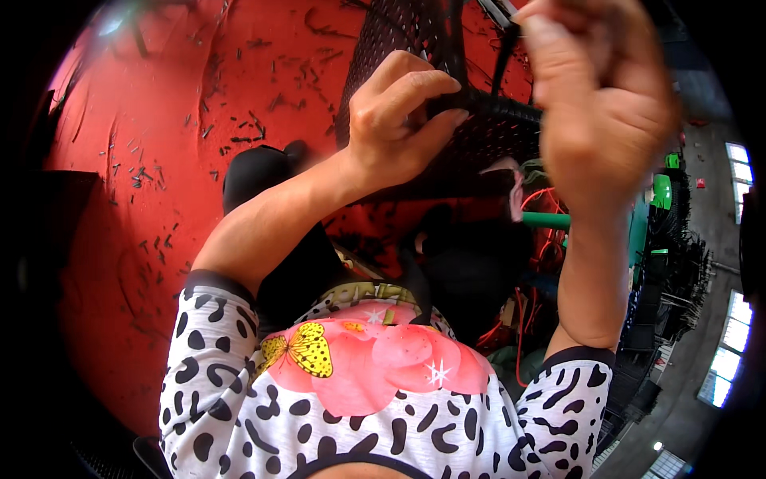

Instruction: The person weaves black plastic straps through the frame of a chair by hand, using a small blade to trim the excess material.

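Note:
My left hand [399, 120] pinches the rim of a dark woven mesh piece [415, 32] that hangs in front of me, thumb and fingers closed on its black edge. My right hand [598, 104] is raised close to the camera and blurred. Its fingers are closed on a thin black strap [504, 56] that runs down to the same rim. The mesh stretches up past the top of the picture.
Below lies a red floor [144, 160] strewn with several short dark offcuts. At the right stand a green frame [638, 215], red wires [542, 231] and stacked black parts [678, 271]. Windows show at the far right.

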`<move>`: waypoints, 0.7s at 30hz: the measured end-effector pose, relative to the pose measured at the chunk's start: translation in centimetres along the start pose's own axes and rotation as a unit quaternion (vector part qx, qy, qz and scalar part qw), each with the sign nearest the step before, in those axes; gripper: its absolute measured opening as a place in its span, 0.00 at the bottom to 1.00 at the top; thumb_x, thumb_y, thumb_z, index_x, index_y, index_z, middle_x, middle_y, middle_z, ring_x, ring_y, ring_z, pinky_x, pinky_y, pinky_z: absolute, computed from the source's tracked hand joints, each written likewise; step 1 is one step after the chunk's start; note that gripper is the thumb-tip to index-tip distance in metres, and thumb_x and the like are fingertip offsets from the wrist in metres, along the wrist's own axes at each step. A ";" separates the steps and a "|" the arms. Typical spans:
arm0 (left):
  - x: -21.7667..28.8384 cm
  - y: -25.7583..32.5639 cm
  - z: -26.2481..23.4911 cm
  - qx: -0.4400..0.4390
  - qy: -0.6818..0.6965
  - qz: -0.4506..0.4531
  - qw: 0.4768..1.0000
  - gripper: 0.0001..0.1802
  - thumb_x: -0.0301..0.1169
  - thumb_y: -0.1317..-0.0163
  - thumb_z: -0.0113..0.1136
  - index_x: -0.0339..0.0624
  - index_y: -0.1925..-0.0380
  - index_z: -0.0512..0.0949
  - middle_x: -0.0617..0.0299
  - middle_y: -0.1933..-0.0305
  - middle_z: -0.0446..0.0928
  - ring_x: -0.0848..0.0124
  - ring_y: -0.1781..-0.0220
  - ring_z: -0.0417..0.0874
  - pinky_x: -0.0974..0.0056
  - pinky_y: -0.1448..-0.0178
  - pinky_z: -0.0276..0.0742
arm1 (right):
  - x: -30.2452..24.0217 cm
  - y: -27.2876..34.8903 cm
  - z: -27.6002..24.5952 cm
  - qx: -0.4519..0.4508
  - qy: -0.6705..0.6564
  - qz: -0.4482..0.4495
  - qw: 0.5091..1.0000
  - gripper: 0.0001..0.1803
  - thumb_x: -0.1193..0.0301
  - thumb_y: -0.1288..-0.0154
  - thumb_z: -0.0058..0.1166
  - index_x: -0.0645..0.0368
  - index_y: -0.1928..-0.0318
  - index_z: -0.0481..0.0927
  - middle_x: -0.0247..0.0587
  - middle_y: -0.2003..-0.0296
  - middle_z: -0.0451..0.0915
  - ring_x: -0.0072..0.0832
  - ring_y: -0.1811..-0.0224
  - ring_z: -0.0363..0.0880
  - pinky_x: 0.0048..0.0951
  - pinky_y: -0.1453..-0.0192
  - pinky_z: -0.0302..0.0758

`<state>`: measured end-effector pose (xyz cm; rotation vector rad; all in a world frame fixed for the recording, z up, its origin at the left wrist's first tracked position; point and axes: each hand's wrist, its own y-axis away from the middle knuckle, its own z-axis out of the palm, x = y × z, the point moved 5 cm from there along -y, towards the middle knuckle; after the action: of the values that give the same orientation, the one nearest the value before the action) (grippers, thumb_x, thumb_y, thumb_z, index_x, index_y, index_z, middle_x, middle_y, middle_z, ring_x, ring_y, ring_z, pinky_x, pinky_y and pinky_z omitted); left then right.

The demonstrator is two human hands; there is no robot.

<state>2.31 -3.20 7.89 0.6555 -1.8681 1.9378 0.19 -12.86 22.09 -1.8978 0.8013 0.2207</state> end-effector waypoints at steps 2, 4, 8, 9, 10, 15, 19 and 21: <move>0.0 -0.2 0.4 0.018 0.008 0.008 1.000 0.17 0.17 0.59 0.67 0.36 0.65 0.78 0.60 0.68 0.73 0.79 0.79 0.70 0.75 0.78 0.65 | -0.2 -0.6 -1.3 0.020 -0.105 0.035 0.994 0.09 0.79 0.42 0.53 0.64 0.60 0.74 0.30 0.75 0.75 0.12 0.79 0.69 0.12 0.76 0.64; 0.1 -0.2 0.8 0.031 0.021 0.008 0.999 0.15 0.19 0.59 0.68 0.38 0.67 0.78 0.61 0.69 0.73 0.78 0.82 0.69 0.75 0.81 0.65 | -0.2 0.5 -1.7 -0.002 -0.056 -0.023 0.998 0.08 0.78 0.38 0.51 0.66 0.58 0.76 0.33 0.75 0.76 0.11 0.80 0.67 0.11 0.76 0.62; -0.2 -0.2 0.6 0.035 -0.007 0.026 0.999 0.18 0.19 0.61 0.68 0.39 0.65 0.78 0.62 0.72 0.71 0.77 0.82 0.70 0.73 0.81 0.66 | 3.0 2.2 1.6 -0.134 0.126 0.131 0.974 0.13 0.75 0.44 0.59 0.64 0.58 0.75 0.32 0.72 0.77 0.14 0.76 0.71 0.17 0.72 0.69; -0.4 -0.2 0.5 0.033 0.002 0.020 0.999 0.18 0.19 0.61 0.68 0.39 0.66 0.78 0.62 0.73 0.71 0.77 0.81 0.70 0.73 0.81 0.65 | 4.4 1.9 1.9 -0.160 0.205 0.155 0.953 0.15 0.75 0.46 0.61 0.64 0.58 0.75 0.33 0.72 0.78 0.14 0.75 0.72 0.19 0.70 0.71; -0.4 -0.3 0.5 0.034 0.009 0.015 0.999 0.18 0.20 0.61 0.68 0.39 0.66 0.77 0.62 0.73 0.71 0.77 0.81 0.70 0.73 0.81 0.65 | 5.8 1.7 1.9 -0.157 0.215 0.126 0.956 0.16 0.74 0.48 0.62 0.65 0.58 0.75 0.34 0.72 0.78 0.16 0.74 0.74 0.23 0.68 0.73; 0.0 -0.2 0.7 0.002 0.015 -0.025 1.000 0.19 0.16 0.60 0.68 0.33 0.65 0.77 0.59 0.70 0.73 0.75 0.74 0.73 0.73 0.72 0.68 | 8.2 1.7 1.6 -0.162 0.001 0.340 0.926 0.12 0.78 0.45 0.57 0.64 0.59 0.74 0.30 0.73 0.76 0.14 0.78 0.70 0.16 0.75 0.67; -0.1 0.0 0.7 0.001 0.006 -0.025 1.000 0.19 0.16 0.60 0.68 0.33 0.64 0.76 0.59 0.70 0.74 0.74 0.73 0.73 0.73 0.71 0.69 | 8.4 2.1 2.2 -0.127 -0.162 0.414 0.887 0.12 0.82 0.46 0.55 0.62 0.60 0.72 0.27 0.75 0.73 0.11 0.79 0.68 0.13 0.76 0.65; -0.1 0.1 0.7 0.005 0.005 -0.024 1.000 0.19 0.16 0.60 0.68 0.33 0.64 0.76 0.59 0.70 0.74 0.74 0.73 0.73 0.73 0.71 0.69 | 8.5 2.5 2.1 -0.123 -0.178 0.399 0.891 0.11 0.82 0.46 0.55 0.62 0.61 0.72 0.26 0.76 0.72 0.12 0.80 0.67 0.14 0.78 0.64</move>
<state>2.43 -3.86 7.78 0.6865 -1.8207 1.9181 5.54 -15.35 15.14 -1.5733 1.3004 1.1901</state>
